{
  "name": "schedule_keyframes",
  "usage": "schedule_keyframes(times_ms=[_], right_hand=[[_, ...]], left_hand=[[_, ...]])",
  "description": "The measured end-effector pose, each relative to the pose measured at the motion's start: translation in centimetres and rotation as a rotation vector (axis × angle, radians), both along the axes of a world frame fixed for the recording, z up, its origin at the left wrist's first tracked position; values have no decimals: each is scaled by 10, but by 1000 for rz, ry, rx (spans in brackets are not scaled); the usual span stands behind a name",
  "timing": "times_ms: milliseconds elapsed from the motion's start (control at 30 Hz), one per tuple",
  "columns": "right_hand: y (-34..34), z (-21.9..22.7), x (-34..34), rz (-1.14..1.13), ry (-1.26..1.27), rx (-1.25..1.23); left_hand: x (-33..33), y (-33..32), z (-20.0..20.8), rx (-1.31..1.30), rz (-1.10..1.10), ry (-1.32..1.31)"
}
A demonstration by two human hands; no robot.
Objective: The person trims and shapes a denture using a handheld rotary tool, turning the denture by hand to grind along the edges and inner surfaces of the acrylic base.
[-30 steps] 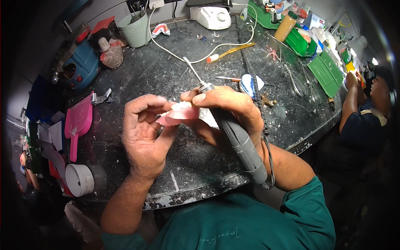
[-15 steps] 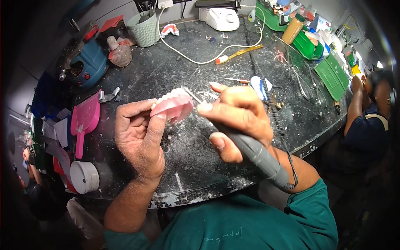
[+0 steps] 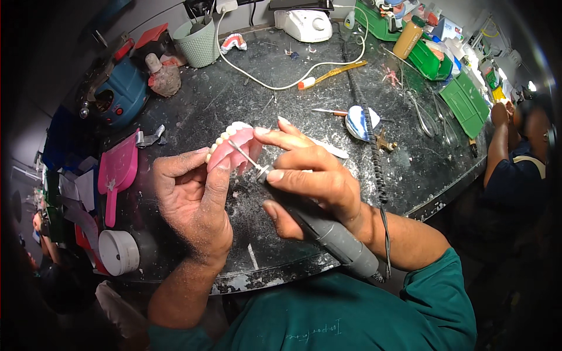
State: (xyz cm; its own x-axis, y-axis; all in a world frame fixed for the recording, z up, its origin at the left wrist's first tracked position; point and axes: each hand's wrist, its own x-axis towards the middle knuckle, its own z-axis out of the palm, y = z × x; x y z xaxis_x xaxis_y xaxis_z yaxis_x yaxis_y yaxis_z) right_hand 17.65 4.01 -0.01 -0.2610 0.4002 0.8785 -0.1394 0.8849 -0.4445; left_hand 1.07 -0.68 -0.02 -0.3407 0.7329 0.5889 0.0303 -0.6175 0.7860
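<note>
While the left hand (image 3: pixel 196 205) pinches the denture (image 3: pixel 220 154) above the bench (image 3: pixel 281 248), the right (image 3: pixel 322 178), gripping the drill (image 3: pixel 342 241), swings its bit (image 3: pixel 246 157) from the end across the pink; work seemingly shifts below the teeth (image 3: pixel 220 140).

Dental lab: dust-strewn black bench (image 3: pixel 187 126), pink denture (image 3: pixel 220 154), rotary handpiece (image 3: pixel 333 237), tooth model (image 3: pixel 235 40).

On your left, a pink dustpan (image 3: pixel 119 162); ahead of you, an amber-handled toothbrush (image 3: pixel 335 72); farther right, a green-capped tan bottle (image 3: pixel 407 39).
</note>
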Motion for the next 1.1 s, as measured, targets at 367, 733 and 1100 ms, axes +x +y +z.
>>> schedule_keyframes(times_ms=[367, 733, 1100], right_hand=[[-1, 0, 2, 10, -78, 32], [0, -3, 4, 8, -43, -27], [0, -3, -1, 64, 49, -35]], left_hand=[[-1, 2, -7, 9, -30, -36], [3, 0, -3, -44, -27, -35], [2, -1, -3, -95, -58, -13]])
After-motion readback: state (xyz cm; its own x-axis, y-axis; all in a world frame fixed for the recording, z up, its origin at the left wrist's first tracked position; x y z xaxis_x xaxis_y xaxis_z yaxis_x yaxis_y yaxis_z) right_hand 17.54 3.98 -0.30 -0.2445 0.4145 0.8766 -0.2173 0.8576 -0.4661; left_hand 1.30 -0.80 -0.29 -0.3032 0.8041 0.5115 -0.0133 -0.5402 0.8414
